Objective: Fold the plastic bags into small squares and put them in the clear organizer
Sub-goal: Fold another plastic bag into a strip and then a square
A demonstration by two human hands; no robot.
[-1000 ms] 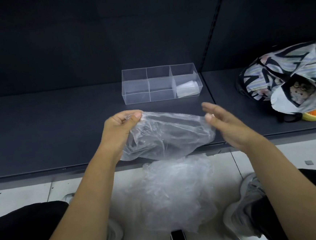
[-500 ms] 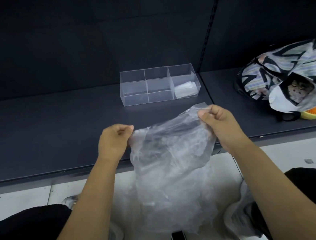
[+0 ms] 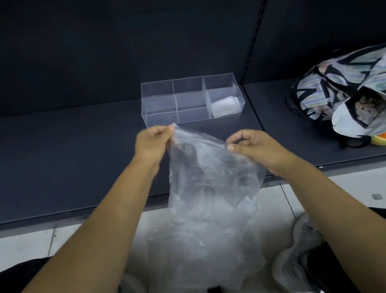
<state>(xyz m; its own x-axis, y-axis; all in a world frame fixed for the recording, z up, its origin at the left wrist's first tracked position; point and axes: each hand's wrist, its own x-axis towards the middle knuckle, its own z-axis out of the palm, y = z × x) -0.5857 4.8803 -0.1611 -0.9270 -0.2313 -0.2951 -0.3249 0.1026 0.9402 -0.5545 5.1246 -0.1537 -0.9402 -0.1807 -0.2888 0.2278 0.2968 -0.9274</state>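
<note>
left hand [image 3: 151,143] grip: pinching plastic bag [image 3: 210,179] | right hand [image 3: 254,147] grip: pinching it | hangs between

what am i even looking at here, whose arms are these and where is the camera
No machine here: these are a person's two bare arms. The one picture comes from a camera worn on that person's head, looking forward and down, so the arms reach in from the bottom edge.

The left hand and right hand each pinch the top edge of a clear plastic bag, which hangs open between them. More crumpled plastic lies lower down, over the pale floor between the person's shoes.

Ahead is a dark shelf. On it stands a clear organizer with three compartments; the right one already holds a folded bag, the other two look empty. Further right lies a patterned fabric bag, apart from the organizer.
</note>
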